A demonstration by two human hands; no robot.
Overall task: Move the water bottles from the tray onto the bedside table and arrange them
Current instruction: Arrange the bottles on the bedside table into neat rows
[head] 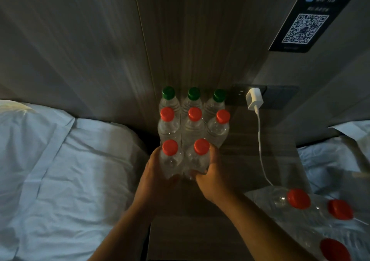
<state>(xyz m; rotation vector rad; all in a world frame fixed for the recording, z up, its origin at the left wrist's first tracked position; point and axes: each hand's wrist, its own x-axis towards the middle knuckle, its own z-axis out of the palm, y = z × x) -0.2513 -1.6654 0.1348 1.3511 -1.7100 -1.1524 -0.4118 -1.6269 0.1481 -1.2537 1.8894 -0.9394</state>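
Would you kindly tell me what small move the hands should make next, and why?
Probably let go: the left hand and right hand grip the front bottles, seemingly standing in line. That row's right slot is open, and spare bottles wait nearby.

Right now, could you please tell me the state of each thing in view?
green-capped bottles, capped, upright, back row.
middle red-capped bottles, capped, upright.
front left bottle, upright, gripped by left hand.
front right bottle, upright, gripped by right hand.
charger, plugged into the wall socket.
lower-right bottles, capped, apart from the rows.
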